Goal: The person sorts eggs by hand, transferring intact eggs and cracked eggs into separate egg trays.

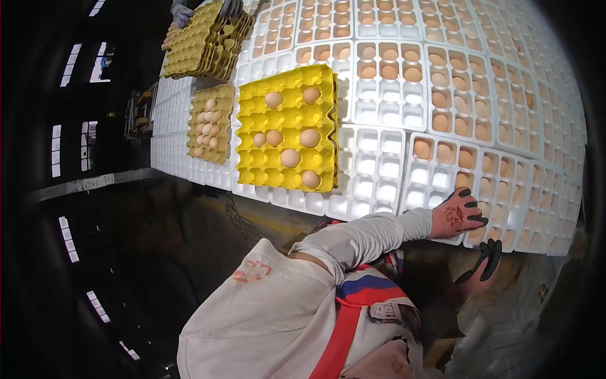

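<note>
My left hand (pixel 459 215), in a pink glove with black fingertips, reaches over the front edge of a white egg tray (pixel 432 179). Its fingers are spread and bent down among brown eggs, close beside a pale egg (pixel 483 208). Whether the fingertips touch it I cannot tell. Just below the table edge, my right hand (pixel 483 268), gloved the same way, is raised with fingers stretched and nothing visible in it. The same white tray holds several brown eggs (pixel 444 151) in its far row, with bare cells nearer to me.
Left of my hands, a stack of yellow egg trays (pixel 252 155) carries several eggs, with a tan tray (pixel 218 101) of eggs beyond. Another person's gloved hand (pixel 182 14) is at a tall tray stack (pixel 205 47). White trays of eggs (pixel 456 82) cover the far side.
</note>
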Demonstrator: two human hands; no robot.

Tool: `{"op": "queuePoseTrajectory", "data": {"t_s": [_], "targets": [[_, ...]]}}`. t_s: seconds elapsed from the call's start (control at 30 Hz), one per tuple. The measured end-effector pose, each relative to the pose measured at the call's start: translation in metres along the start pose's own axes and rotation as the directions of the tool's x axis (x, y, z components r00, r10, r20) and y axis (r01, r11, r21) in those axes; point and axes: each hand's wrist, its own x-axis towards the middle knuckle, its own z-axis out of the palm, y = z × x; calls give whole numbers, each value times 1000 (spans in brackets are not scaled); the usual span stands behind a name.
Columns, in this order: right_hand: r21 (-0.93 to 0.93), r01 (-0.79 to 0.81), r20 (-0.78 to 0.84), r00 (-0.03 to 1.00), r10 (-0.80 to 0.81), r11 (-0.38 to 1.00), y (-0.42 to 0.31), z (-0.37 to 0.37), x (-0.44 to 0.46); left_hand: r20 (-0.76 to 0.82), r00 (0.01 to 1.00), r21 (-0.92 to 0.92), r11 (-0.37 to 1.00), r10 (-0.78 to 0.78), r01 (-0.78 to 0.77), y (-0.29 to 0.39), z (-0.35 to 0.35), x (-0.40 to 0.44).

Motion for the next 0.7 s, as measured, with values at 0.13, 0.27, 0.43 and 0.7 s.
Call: {"op": "queuePoseTrajectory", "data": {"t_s": [0.13,0.27,0.43,0.7], "targets": [[106,64,101,992,-74,992,-62,49,12,-200,979,-92,996,-24,5,2,-62,-26],[167,157,471,855,-219,973,-119,140,-8,-345,908,-108,971,-236,211,-20,-190,-114],[-162,779,883,388,-262,606,-171,259,-85,-393,708,108,735,-587,669,-42,-298,-244],[131,-315,715,686,130,940,-173,259,-104,-156,849,66,852,-504,519,-76,-313,-266]]}}
